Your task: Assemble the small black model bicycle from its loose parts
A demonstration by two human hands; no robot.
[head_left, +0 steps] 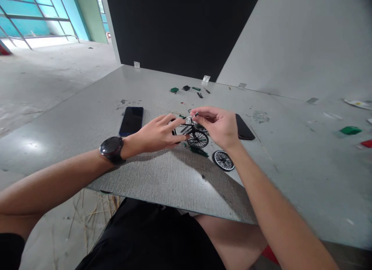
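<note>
A small model bicycle [194,133] with a black frame and one spoked wheel [198,139] sits on the grey table [162,181]. My left hand [158,133], a black watch on its wrist, grips the frame from the left. Above the frame, my right hand [219,124] pinches a tiny silver part [195,115] between thumb and forefinger. A second loose spoked wheel [223,160] lies flat just right of the model, under my right wrist. A green piece [199,151] lies below the mounted wheel.
A dark phone [131,121] lies left of my hands and another phone [244,127] lies behind my right hand. Small green and black parts [186,88] are scattered near the black back wall. A green box [350,130] is far right. The table edge runs near my lap.
</note>
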